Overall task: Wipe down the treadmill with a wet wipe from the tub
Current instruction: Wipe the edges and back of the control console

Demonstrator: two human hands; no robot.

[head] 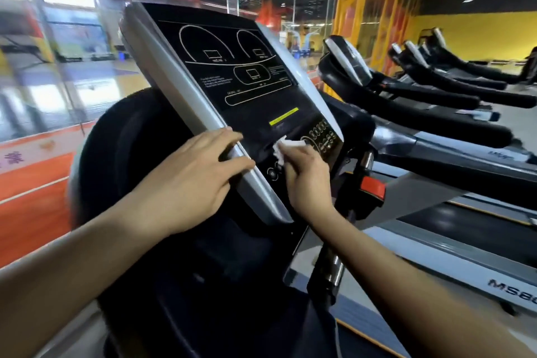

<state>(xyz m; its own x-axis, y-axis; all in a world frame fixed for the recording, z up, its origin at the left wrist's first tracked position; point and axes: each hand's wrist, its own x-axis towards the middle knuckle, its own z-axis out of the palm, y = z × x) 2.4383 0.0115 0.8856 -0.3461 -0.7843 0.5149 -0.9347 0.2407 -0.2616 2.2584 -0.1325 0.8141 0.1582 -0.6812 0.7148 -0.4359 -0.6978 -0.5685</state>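
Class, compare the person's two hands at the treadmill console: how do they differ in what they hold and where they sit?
The right hand grips a white wet wipe; the left hand holds nothing. The right hand's fingers curl round the wipe over the black button panel; the left hand's fingers lie straighter across the console's silver edge. Both touch the same console.

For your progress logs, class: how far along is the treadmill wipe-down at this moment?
Done: a wet wipe is out and gripped in the right hand; the tub is not in view. In hand: it presses on the console near the buttons, while the left hand rests open on the silver edge. Left: the handrail and belt show no contact with the wipe.
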